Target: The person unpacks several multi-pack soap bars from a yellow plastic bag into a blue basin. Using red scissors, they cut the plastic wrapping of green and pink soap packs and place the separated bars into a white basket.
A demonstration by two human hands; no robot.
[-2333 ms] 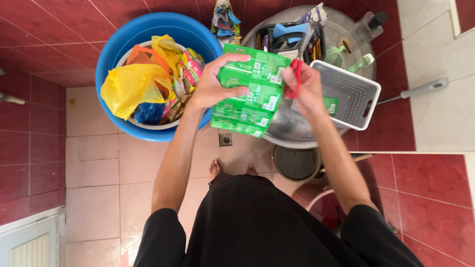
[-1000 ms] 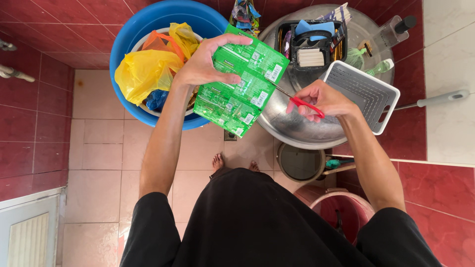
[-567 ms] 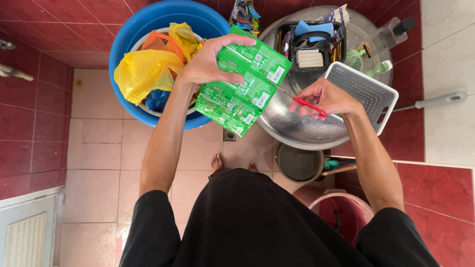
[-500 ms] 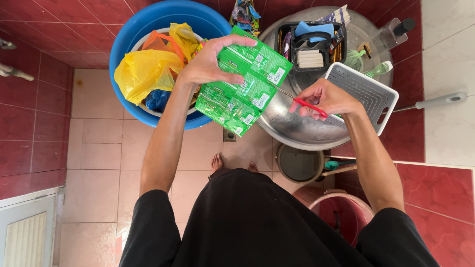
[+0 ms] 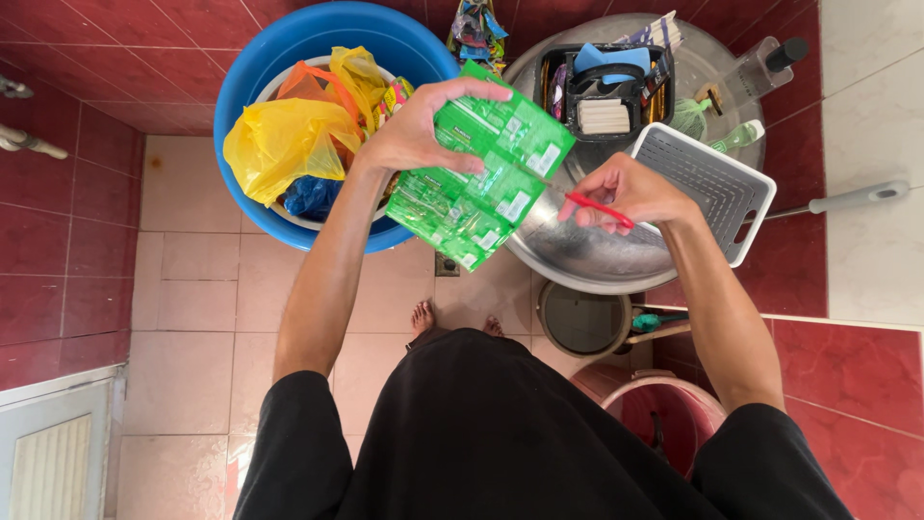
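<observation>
A blue tub (image 5: 252, 72) at the left holds a yellow plastic bag (image 5: 279, 140) and other wrappers. The left hand (image 5: 416, 135) grips a strip of joined green sachets (image 5: 481, 169), thumb across the front and fingers curled over the top edge, holding it above the tub's rim and the tiled floor. The right hand (image 5: 630, 193) is closed around red-handled scissors (image 5: 587, 202), blades touching the strip's right edge, over a metal basin (image 5: 577, 255). A white basket (image 5: 717, 183) sits farther right.
</observation>
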